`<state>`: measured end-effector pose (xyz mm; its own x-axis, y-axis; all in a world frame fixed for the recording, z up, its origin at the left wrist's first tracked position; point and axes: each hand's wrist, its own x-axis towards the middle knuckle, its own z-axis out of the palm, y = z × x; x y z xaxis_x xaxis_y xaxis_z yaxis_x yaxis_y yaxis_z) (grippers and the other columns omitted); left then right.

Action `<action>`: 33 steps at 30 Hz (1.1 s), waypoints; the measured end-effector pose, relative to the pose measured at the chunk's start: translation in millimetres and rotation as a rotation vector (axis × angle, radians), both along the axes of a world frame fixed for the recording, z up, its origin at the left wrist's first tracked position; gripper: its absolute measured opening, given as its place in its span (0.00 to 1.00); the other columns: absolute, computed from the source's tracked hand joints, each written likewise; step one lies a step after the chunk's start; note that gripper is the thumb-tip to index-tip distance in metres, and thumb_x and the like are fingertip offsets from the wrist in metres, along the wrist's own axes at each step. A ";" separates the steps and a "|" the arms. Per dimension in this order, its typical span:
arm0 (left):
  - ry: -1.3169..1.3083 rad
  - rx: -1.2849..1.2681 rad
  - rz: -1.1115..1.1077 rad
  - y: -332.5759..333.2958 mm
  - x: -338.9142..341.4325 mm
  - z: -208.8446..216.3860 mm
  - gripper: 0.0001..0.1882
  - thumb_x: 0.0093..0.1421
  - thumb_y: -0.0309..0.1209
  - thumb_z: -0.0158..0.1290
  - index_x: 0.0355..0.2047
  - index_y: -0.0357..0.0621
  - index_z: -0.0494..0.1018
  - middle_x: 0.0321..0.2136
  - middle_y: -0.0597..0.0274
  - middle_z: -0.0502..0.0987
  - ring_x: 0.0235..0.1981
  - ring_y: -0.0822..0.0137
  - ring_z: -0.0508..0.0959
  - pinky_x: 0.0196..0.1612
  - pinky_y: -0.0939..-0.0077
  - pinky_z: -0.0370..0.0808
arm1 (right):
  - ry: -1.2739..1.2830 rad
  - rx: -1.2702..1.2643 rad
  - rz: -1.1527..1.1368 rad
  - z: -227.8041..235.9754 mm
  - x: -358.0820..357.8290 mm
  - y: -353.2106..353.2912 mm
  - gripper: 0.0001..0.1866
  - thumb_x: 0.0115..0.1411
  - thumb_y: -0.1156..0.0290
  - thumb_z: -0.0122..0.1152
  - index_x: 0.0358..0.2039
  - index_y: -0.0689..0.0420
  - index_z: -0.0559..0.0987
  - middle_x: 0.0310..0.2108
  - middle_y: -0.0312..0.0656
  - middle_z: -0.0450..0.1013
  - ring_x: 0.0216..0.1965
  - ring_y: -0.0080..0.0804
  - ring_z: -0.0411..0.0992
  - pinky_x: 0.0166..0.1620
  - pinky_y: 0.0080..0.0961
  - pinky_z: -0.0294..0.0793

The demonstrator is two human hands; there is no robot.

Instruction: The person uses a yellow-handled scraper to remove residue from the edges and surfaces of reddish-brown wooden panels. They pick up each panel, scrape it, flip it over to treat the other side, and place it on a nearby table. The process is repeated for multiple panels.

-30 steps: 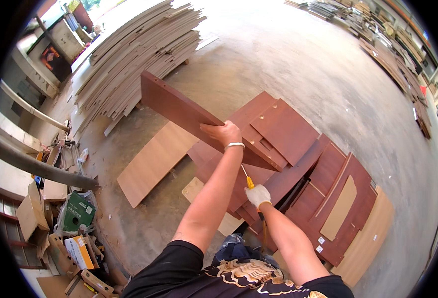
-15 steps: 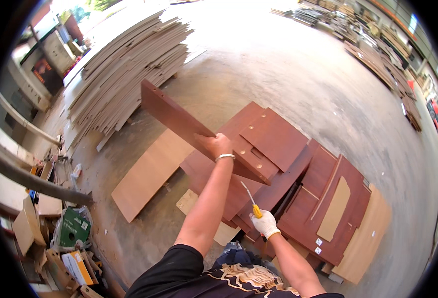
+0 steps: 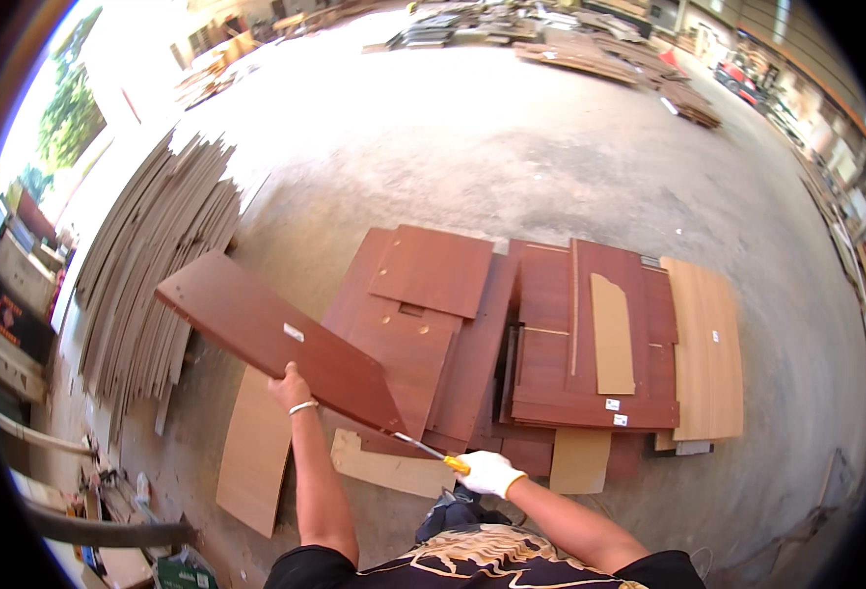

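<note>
A long reddish-brown wooden panel [image 3: 242, 309] is tilted in the air on my left, with a small white label on its face. My bare left hand [image 3: 291, 387], a light band at its wrist, grips the panel's lower edge. In a white glove, my right hand [image 3: 491, 473] is closed around the yellow handle of a screwdriver [image 3: 456, 463]. The screwdriver's metal shaft points left, and its tip is at the panel's near right corner. Whether the tip sits in a hole there cannot be made out.
Beyond lie stacked brown panels [image 3: 433, 270], with another brown pile [image 3: 551, 383] on the right bearing a tan strip [image 3: 612, 339]. Light wood boards [image 3: 708, 353] [image 3: 253, 461] flank them. A tall stack of grey-brown boards [image 3: 148, 285] stands far left.
The panel has swung lower and to the left, its broad face now turned up. My right hand has brought the screwdriver's tip to the panel's corner. My view has turned right.
</note>
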<state>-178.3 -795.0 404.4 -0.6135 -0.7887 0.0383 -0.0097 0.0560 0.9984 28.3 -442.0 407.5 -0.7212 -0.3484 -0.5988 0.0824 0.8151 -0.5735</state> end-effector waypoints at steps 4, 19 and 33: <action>0.041 0.333 -0.007 31.6 39.0 -1.2 0.19 0.54 0.19 0.56 0.47 0.24 0.73 0.43 0.49 0.79 0.36 0.57 0.81 0.38 0.63 0.81 | 0.101 0.030 -0.015 -10.0 55.4 1.3 0.15 0.60 0.59 0.52 0.45 0.46 0.79 0.40 0.49 0.80 0.43 0.52 0.78 0.44 0.46 0.77; -0.472 0.655 -0.918 240.3 299.9 -45.8 0.05 0.55 0.22 0.56 0.33 0.36 0.75 0.34 0.56 0.77 0.35 0.57 0.79 0.38 0.58 0.80 | 0.000 0.066 -0.874 -12.7 513.8 10.6 0.18 0.60 0.52 0.57 0.46 0.44 0.81 0.43 0.46 0.80 0.44 0.49 0.77 0.45 0.44 0.75; -1.029 0.543 -1.842 593.1 743.5 -37.1 0.14 0.57 0.19 0.53 0.45 0.33 0.71 0.41 0.51 0.77 0.43 0.50 0.79 0.45 0.50 0.81 | -0.217 0.211 -1.939 -13.7 849.7 -61.7 0.15 0.60 0.60 0.53 0.44 0.50 0.81 0.41 0.49 0.80 0.43 0.52 0.78 0.46 0.45 0.76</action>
